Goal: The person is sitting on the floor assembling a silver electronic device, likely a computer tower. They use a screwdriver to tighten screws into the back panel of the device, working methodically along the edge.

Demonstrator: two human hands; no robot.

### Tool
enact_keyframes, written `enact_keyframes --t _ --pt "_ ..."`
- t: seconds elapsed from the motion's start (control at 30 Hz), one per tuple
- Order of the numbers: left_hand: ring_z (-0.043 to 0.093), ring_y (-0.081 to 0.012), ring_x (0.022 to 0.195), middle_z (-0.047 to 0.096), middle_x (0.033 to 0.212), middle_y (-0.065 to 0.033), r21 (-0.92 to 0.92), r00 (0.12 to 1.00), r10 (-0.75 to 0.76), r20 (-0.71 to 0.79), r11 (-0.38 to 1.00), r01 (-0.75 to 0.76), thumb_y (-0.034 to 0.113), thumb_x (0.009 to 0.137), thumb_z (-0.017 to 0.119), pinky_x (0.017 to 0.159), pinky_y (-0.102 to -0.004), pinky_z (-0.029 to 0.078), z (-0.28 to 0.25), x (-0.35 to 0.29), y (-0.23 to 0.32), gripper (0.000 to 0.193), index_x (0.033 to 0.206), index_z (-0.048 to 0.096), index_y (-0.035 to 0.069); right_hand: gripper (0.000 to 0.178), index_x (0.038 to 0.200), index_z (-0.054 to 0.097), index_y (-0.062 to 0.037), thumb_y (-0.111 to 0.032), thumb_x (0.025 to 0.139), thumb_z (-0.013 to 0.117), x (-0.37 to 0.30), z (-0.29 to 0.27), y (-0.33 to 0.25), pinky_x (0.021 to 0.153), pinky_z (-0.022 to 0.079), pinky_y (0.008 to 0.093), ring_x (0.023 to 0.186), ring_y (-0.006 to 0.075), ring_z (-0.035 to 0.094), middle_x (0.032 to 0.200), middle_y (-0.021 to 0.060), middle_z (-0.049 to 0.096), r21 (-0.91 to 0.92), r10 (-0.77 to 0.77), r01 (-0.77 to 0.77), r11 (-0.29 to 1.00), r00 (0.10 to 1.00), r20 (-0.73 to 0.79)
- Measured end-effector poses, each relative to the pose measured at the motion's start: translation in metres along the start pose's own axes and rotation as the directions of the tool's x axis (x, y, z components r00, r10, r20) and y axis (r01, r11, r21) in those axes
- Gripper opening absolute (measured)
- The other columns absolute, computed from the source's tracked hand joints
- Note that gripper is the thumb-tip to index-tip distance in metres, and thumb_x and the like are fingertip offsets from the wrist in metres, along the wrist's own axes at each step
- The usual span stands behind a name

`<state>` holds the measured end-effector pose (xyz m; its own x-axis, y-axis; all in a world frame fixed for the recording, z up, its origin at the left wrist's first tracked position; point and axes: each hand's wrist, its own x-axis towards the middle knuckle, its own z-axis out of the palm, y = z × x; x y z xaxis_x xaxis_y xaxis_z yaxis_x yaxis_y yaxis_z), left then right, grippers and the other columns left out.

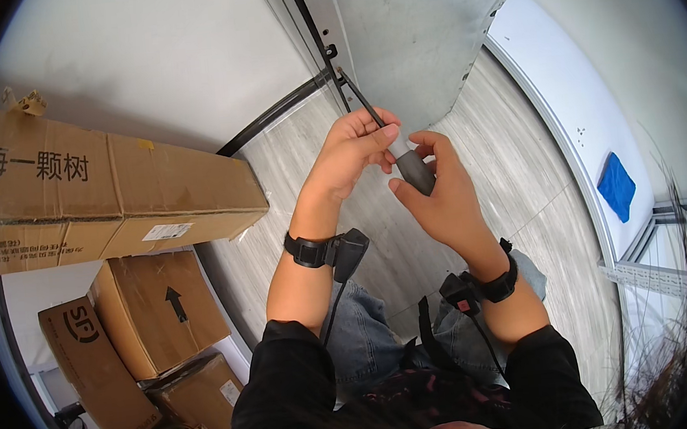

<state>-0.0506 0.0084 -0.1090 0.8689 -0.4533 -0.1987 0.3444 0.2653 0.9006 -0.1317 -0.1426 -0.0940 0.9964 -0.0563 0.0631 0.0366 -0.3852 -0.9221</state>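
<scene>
Head view: a screwdriver (416,174) with a grey handle and dark shaft runs slantwise between the two hands, its tip reaching the dark upright frame edge (329,52) along a grey metal panel (402,46); whether it sits in a screw is too small to tell. The left hand (360,146) grips the front of the tool, thumb and fingers pinched together around the shaft side, probably to steer the tip and keep it from wandering. The right hand (444,179) curves about the handle with thumb and fingers parted, a placement that seems suited to turning it; how firmly it presses there I cannot tell. The left forearm reaches up and inward, wrist bent toward the shaft, while the right forearm angles up and leftward, palm turned in to the handle. A black strap (312,251) circles the left wrist and another band (499,284) the right. Cardboard boxes (163,304) stand at the left, away from the working area, over the pale wood-look floor (520,174).
</scene>
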Motion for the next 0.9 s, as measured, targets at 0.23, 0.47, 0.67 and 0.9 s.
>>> enact_keyframes --t 0.23,0.47,0.67,0.9 --pt "0.059 -0.0145 0.066 0.06 0.082 -0.0041 -0.122 1.0 0.016 0.002 0.992 -0.016 0.01 0.086 0.062 0.061 -0.0279 0.052 0.003 0.0 0.003 0.017 0.101 0.058 0.002 0.039 0.112 0.051 -0.0051 -0.002 0.075 0.064 0.001 -0.006 -0.001 0.067 0.049 0.037 0.083 0.0279 0.061 0.101 0.0132 0.055 0.177 0.019 -0.023 0.984 1.0 0.023" --pt "0.062 -0.0138 0.078 0.061 0.085 -0.004 0.118 0.999 -0.03 -0.025 0.992 0.033 0.011 0.087 0.063 0.065 -0.0271 0.054 0.002 -0.001 0.002 0.023 0.108 0.056 0.001 0.044 0.113 0.051 -0.0056 0.0 0.072 0.064 -0.003 0.001 -0.003 0.07 0.049 0.0374 0.085 0.0302 0.06 0.104 0.0136 0.054 -0.121 -0.195 0.185 0.975 0.978 -0.076" --pt "0.062 -0.0139 0.081 0.063 0.101 -0.0078 -0.074 0.994 0.003 0.106 0.997 0.004 0.01 0.089 0.06 0.07 -0.0251 0.052 -0.004 -0.001 0.005 0.021 0.108 0.056 0.002 0.049 0.118 0.047 -0.0067 -0.001 0.072 0.064 0.0 -0.004 0.002 0.072 0.049 0.0393 0.091 0.0319 0.058 0.106 0.0149 0.051 0.327 0.128 -0.159 0.932 0.985 0.114" --pt "0.06 -0.0114 0.079 0.062 0.095 -0.0046 0.145 0.998 -0.062 -0.018 0.987 0.064 0.012 0.088 0.062 0.068 -0.0238 0.052 0.001 0.001 -0.001 0.018 0.103 0.06 0.002 0.046 0.116 0.047 -0.008 0.003 0.073 0.06 -0.007 0.008 0.002 0.071 0.049 0.0393 0.088 0.0364 0.058 0.111 0.0145 0.046 -0.205 -0.205 0.197 0.959 0.979 -0.017"
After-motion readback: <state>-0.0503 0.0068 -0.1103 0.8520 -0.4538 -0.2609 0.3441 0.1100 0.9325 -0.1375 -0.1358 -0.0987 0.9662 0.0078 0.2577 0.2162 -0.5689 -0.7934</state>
